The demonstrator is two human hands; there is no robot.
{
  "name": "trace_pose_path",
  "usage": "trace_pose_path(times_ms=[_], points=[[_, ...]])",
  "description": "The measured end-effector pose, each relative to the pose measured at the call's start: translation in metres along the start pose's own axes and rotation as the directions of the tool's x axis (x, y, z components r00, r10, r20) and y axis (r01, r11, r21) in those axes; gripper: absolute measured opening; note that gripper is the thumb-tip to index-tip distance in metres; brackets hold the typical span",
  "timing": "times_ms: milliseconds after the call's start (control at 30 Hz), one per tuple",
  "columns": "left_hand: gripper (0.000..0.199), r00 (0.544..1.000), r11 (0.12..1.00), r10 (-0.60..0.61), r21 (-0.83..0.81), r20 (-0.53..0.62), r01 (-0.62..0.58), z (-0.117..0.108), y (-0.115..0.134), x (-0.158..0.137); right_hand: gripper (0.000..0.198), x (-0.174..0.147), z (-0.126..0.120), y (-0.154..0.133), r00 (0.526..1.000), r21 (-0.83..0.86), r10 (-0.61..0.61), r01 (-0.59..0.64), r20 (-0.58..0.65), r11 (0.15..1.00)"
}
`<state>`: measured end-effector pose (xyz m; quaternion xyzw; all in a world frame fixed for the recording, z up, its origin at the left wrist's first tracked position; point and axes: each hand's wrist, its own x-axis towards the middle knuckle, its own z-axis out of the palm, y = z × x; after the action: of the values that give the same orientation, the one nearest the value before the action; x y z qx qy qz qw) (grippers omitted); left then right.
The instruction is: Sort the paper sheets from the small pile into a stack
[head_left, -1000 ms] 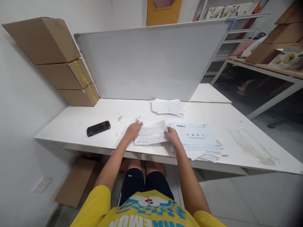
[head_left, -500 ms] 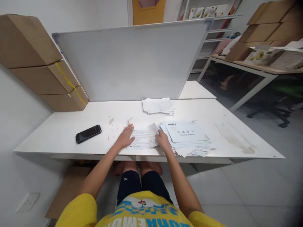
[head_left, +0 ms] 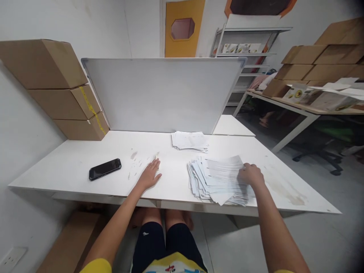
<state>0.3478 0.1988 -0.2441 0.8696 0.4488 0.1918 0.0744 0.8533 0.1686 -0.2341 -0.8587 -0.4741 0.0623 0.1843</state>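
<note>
My left hand (head_left: 149, 175) lies flat on the white table (head_left: 170, 182), fingers spread, beside a small pale scrap (head_left: 157, 156). My right hand (head_left: 251, 175) pinches the right edge of a printed sheet of paper (head_left: 223, 170). This sheet lies over an untidy pile of papers (head_left: 196, 182) near the table's front edge. Behind the pile, a smaller paper stack (head_left: 189, 140) rests below the whiteboard. A black phone (head_left: 105, 169) sits to the left of my left hand.
A whiteboard (head_left: 167, 94) stands along the table's back edge. Stacked cardboard boxes (head_left: 76, 102) rise at the back left. To the right are another table (head_left: 309, 110) with boxes and a wheeled chair (head_left: 315, 157). Stains (head_left: 290, 193) mark the tabletop's right side.
My right hand has moved right, taking the printed sheet from in front of me onto the larger pile. My left hand has stayed near the same spot. The view has tilted up.
</note>
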Motion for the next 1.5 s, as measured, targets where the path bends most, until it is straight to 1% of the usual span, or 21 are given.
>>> trace_pose_path(times_ms=[67,167,233,300,367,433,467,533,567,600,700,767,867,1000,1100,1233,1300,1333,1400,1467,1500], points=[[0.059,1.0,1.0,-0.011,-0.028,-0.021,0.01,-0.001,0.001,0.0,0.046,0.003,0.007,0.0,0.999,-0.013,-0.008,0.008,0.048,1.0],[0.057,0.999,0.998,-0.016,-0.058,-0.046,0.013,-0.004,0.004,-0.001,0.047,0.001,0.018,-0.001,0.981,0.056,-0.132,0.125,0.14,0.991],[0.056,0.999,0.998,-0.019,-0.067,-0.044,0.016,-0.006,0.007,0.0,0.051,0.001,0.021,0.002,0.97,0.101,-0.191,0.177,0.151,0.979],[0.056,0.999,0.997,-0.026,-0.074,-0.035,0.024,-0.008,0.009,0.0,0.053,0.003,0.016,0.003,0.976,0.127,-0.194,0.182,0.098,0.975],[0.056,0.999,0.996,-0.032,-0.079,-0.023,0.03,-0.009,0.01,0.001,0.052,0.011,0.005,-0.007,0.977,0.163,-0.211,0.212,-0.026,0.964],[0.056,1.0,0.996,-0.028,-0.085,-0.01,0.027,-0.008,0.009,0.003,0.049,0.021,-0.005,-0.034,0.945,0.218,-0.284,0.315,-0.16,0.924],[0.057,1.0,0.996,-0.023,-0.088,-0.005,0.022,-0.007,0.007,0.003,0.048,0.027,-0.008,-0.055,0.919,0.249,-0.343,0.384,-0.195,0.889],[0.057,1.0,0.995,-0.013,-0.099,0.0,0.013,-0.004,0.004,0.003,0.046,0.036,-0.005,-0.108,0.871,0.313,-0.453,0.49,-0.188,0.813],[0.057,1.0,0.994,-0.01,-0.107,-0.001,0.01,-0.001,0.003,0.003,0.044,0.039,0.0,-0.136,0.86,0.32,-0.492,0.508,-0.136,0.8],[0.056,1.0,0.993,-0.009,-0.117,-0.004,0.009,0.001,0.001,0.003,0.043,0.041,0.008,-0.164,0.86,0.3,-0.506,0.499,-0.058,0.813],[0.054,1.0,0.988,-0.009,-0.155,-0.023,0.006,0.011,-0.005,0.002,0.049,0.04,0.042,-0.232,0.905,0.127,-0.396,0.379,0.154,0.917],[0.052,0.999,0.984,-0.011,-0.18,-0.04,0.004,0.017,-0.008,0.001,0.056,0.038,0.067,-0.256,0.918,0.036,-0.33,0.331,0.221,0.943],[0.051,0.998,0.98,-0.023,-0.199,-0.055,0.012,0.022,-0.01,-0.001,0.062,0.041,0.096,-0.268,0.919,-0.014,-0.303,0.316,0.251,0.949],[0.051,0.998,0.979,-0.031,-0.201,-0.052,0.02,0.015,-0.006,-0.002,0.045,0.056,0.114,-0.266,0.927,-0.011,-0.302,0.312,0.225,0.95],[0.05,0.998,0.981,-0.038,-0.191,-0.048,0.028,0.009,-0.003,-0.001,0.033,0.061,0.107,-0.259,0.927,0.01,-0.325,0.329,0.189,0.944],[0.05,0.998,0.979,-0.039,-0.201,-0.042,0.029,0.01,-0.002,0.002,0.035,0.05,0.077,-0.249,0.922,0.081,-0.379,0.373,0.078,0.924],[0.051,0.998,0.979,-0.029,-0.203,-0.047,0.019,0.01,-0.002,0.002,0.035,0.034,0.057,-0.243,0.909,0.283,-0.409,0.415,-0.081,0.865],[0.052,0.998,0.98,-0.025,-0.2,-0.061,0.013,0.01,-0.002,0.002,0.034,0.021,0.048,-0.239,0.905,0.43,-0.384,0.425,-0.182,0.797],[0.056,0.994,0.98,-0.022,-0.197,-0.111,0.0,0.007,0.001,0.0,0.036,-0.014,0.034,-0.231,0.915,0.715,-0.232,0.403,-0.33,0.572],[0.062,0.985,0.971,-0.034,-0.24,-0.17,-0.008,0.004,0.007,-0.003,0.039,-0.063,0.028,-0.224,0.943,0.882,-0.05,0.327,-0.33,0.339],[0.064,0.977,0.954,-0.067,-0.3,-0.204,0.003,0.003,0.011,-0.005,0.038,-0.09,0.029,-0.222,0.956,0.926,0.013,0.281,-0.294,0.252]])
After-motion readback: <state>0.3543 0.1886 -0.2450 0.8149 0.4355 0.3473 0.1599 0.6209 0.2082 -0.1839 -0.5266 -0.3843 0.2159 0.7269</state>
